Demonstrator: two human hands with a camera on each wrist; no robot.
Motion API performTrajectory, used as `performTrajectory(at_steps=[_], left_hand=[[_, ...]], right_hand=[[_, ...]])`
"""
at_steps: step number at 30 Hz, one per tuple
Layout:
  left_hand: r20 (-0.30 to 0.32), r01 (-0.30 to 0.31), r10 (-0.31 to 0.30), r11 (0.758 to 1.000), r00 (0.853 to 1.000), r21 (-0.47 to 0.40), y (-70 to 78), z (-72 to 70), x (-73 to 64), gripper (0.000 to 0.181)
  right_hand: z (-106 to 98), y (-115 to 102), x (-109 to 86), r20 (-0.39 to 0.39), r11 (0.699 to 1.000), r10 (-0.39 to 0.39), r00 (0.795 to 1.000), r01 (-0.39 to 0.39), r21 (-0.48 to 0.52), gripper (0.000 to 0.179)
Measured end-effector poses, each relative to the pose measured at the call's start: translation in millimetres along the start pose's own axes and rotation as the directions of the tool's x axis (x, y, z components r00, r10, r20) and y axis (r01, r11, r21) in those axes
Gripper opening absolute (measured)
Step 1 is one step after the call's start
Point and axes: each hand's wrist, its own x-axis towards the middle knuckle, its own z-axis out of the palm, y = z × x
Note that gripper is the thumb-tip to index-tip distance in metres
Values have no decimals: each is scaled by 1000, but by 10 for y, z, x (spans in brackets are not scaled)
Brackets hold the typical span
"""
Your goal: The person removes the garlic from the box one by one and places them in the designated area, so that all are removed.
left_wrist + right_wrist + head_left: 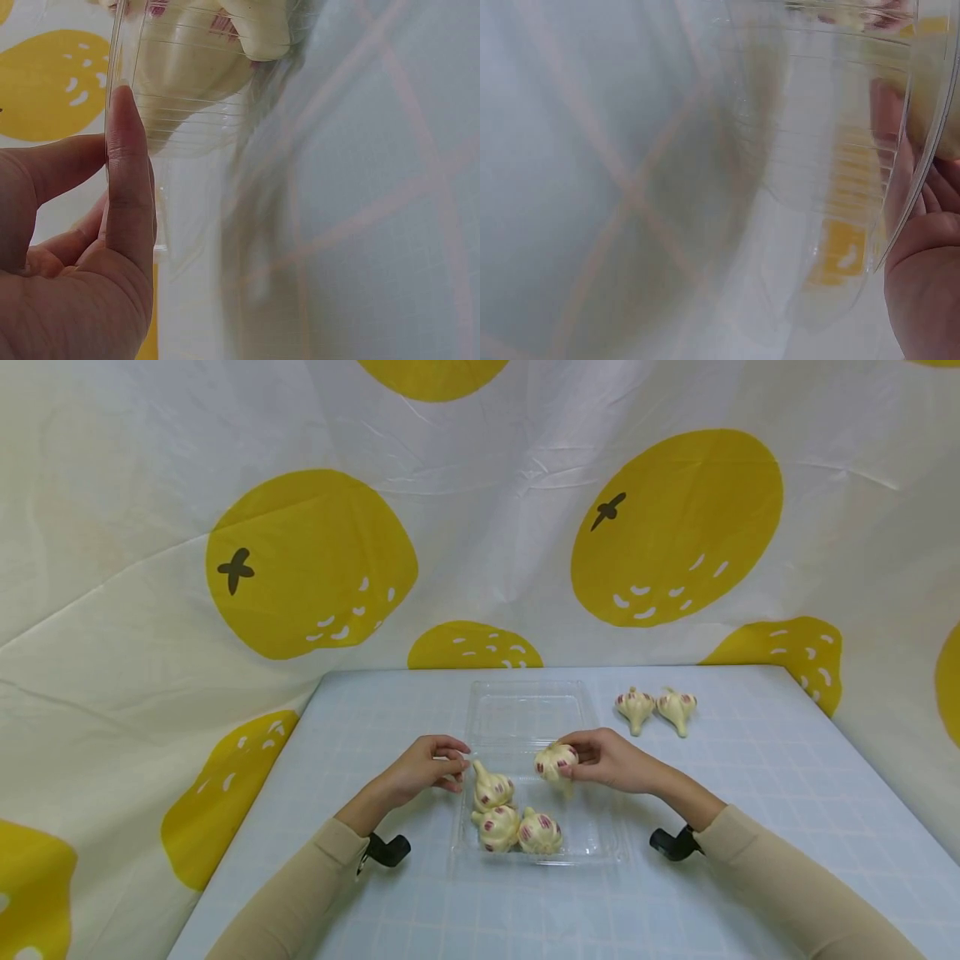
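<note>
Garlic bulb (553, 762) is in R hand (618, 762), thumb & fingertips clamped on it, over far part of clear box (592, 831), stem down; can't tell if it touches. Side grip prob. keeps its underside free. 3 other bulbs (495, 828) sit bunched L & near, leaving room at R. L hand (420, 770) pinches box's L rim, thumb vs. fingers, prob. to steady light plastic. Lid (528, 710) lies folded back; 2 spare bulbs (634, 708) on table (757, 760), R of it.

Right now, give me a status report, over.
Left hand pinches box rim. Right hand holds one garlic bulb. Three bulbs in the box, two bulbs beside the lid. Nothing visibly blocking.
</note>
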Motion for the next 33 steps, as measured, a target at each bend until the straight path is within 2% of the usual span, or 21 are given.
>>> performTrajectory(at_steps=[11,16,23,33], left_hand=[[-2,9,-9,1000,1000,5,23,0,-11,35],[0,8,-8,1000,1000,6,23,3,-14,34],[0,1,-1,1000,1000,7,22,-8,-14,34],[11,-1,1,1000,1000,-2,-3,-7,1,36]], right_hand=[[-13,-12,-22,-55,991,82,995,-76,111,42],[-48,-66,-50,-70,992,98,993,-92,88,42],[-150,-100,-78,-138,993,112,984,-115,-13,41],[-295,-89,-212,-232,989,149,961,-146,29,43]])
